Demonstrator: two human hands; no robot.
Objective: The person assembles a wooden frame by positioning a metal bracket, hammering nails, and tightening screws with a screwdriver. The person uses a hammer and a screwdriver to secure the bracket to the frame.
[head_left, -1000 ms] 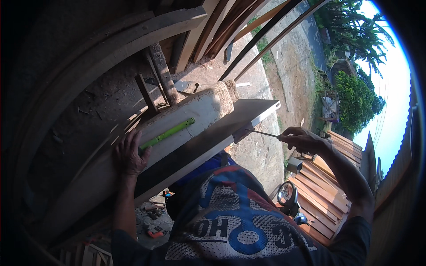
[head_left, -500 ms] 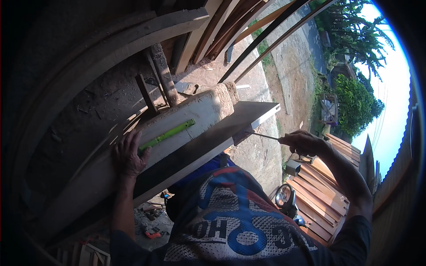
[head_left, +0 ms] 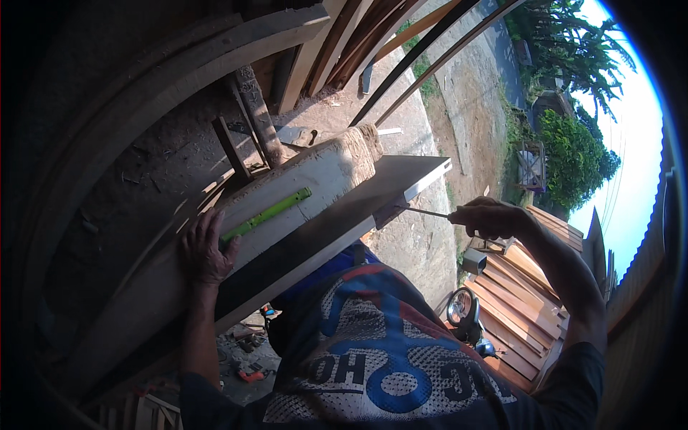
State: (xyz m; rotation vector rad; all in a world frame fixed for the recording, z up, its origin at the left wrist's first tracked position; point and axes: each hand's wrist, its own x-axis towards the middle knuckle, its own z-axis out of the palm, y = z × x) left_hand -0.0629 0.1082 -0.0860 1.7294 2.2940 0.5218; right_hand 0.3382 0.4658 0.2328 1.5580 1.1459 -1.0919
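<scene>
My left hand [head_left: 207,249] lies on the thick pale wooden beam [head_left: 315,168], fingers stretched out and open. Beside its thumb is a slim bright green bar [head_left: 269,213] on the beam's top; its kind is unclear. Along the near side of the beam runs a dark-faced wooden board [head_left: 344,208] with a pale edge. My right hand [head_left: 489,218] is closed round a tool with a thin metal shaft, apparently a screwdriver [head_left: 428,212]. Its handle is hidden in my fist. The shaft's tip reaches a small dark block-like piece [head_left: 389,211] at the board's near edge.
A curved wooden piece [head_left: 236,51] arches at upper left. Several planks [head_left: 351,43] lean behind the beam. Stacked reddish boards [head_left: 512,308] and a motorcycle [head_left: 464,308] stand at right. An orange tool [head_left: 251,375] lies on the ground below the board.
The whole view has shifted slightly, with the beam and board a little higher and further left. Both hands keep their places, the tool's tip still at the small dark piece.
</scene>
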